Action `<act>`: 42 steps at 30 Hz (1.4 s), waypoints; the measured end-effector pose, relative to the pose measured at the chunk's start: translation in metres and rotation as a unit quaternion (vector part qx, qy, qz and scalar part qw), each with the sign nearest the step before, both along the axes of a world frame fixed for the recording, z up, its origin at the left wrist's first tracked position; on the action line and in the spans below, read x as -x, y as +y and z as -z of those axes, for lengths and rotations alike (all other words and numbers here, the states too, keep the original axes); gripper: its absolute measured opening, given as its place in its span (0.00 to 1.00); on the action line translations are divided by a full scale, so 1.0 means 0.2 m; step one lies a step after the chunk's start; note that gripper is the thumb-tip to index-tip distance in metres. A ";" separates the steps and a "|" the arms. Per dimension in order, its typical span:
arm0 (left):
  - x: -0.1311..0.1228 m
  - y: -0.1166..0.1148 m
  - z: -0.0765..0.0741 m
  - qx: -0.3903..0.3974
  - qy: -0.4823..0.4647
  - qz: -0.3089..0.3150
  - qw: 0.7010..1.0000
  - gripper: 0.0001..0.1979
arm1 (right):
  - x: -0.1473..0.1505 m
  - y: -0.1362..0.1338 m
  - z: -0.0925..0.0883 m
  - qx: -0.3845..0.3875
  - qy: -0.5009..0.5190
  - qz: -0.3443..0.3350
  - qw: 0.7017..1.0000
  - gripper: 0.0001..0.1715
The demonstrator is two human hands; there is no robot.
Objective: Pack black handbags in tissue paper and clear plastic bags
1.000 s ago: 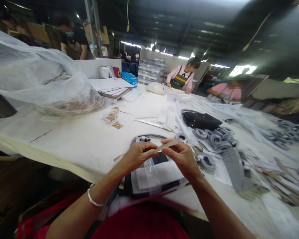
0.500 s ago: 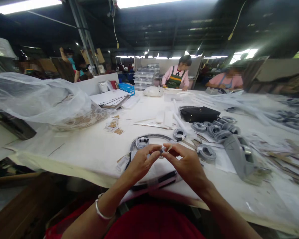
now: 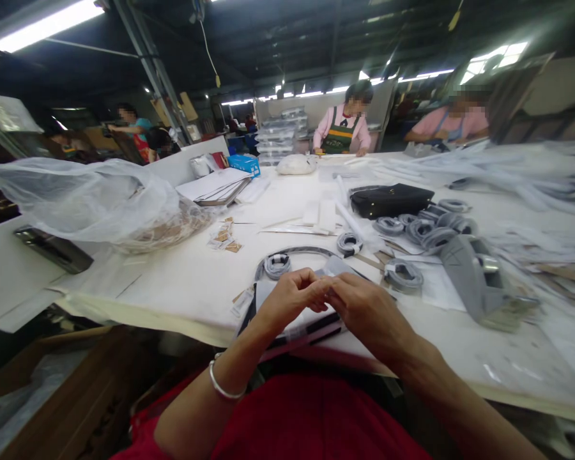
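Observation:
My left hand (image 3: 294,295) and my right hand (image 3: 364,306) meet at the fingertips, both pinched closed. What they pinch is small and mostly hidden by the fingers. Below them, near the table's front edge, lies a pale flat item with black bands (image 3: 311,332), partly covered by my hands and wrists. A dark curved strap (image 3: 297,250) arches behind it. Just beyond my left hand rests a coiled grey strap (image 3: 276,265). To the right of my right hand are another grey coil (image 3: 403,276) and a grey tape dispenser (image 3: 474,278).
A black bag (image 3: 391,200) lies behind several grey coils (image 3: 438,237). On the left are a large translucent plastic bag (image 3: 91,198) and a dark metallic flask (image 3: 55,249). A blue box (image 3: 244,165) stands farther back. Two co-workers sit across the white table (image 3: 167,281).
My fingers have closed in tighter, hiding the small pale piece that showed between them. My right hand has turned over more, its back now facing up. The camera view has shifted slightly.

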State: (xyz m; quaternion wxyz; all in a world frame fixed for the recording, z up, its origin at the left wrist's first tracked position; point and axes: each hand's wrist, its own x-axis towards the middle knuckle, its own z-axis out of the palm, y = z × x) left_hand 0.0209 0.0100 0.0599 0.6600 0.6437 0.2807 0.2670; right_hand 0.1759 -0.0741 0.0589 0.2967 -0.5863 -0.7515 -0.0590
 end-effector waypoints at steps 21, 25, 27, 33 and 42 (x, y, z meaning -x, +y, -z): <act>0.03 0.10 0.06 -0.030 -0.015 -0.121 0.992 0.19 | -0.26 0.03 -0.05 -0.015 0.308 0.072 0.948 0.13; 0.11 0.15 0.04 -0.196 0.063 -0.203 0.957 0.17 | -0.45 0.12 0.02 -0.112 0.339 0.180 0.916 0.19; 0.15 0.16 0.03 -0.267 0.107 -0.244 0.926 0.15 | -0.58 0.15 0.12 -0.121 0.307 0.212 0.920 0.25; 0.23 0.17 0.05 -0.412 0.209 -0.294 0.837 0.10 | -0.74 0.12 0.28 -0.095 0.108 0.273 0.951 0.39; 0.20 0.16 0.00 -0.541 0.230 -0.168 0.791 0.14 | -0.07 0.36 0.04 0.008 0.046 -0.094 0.994 0.13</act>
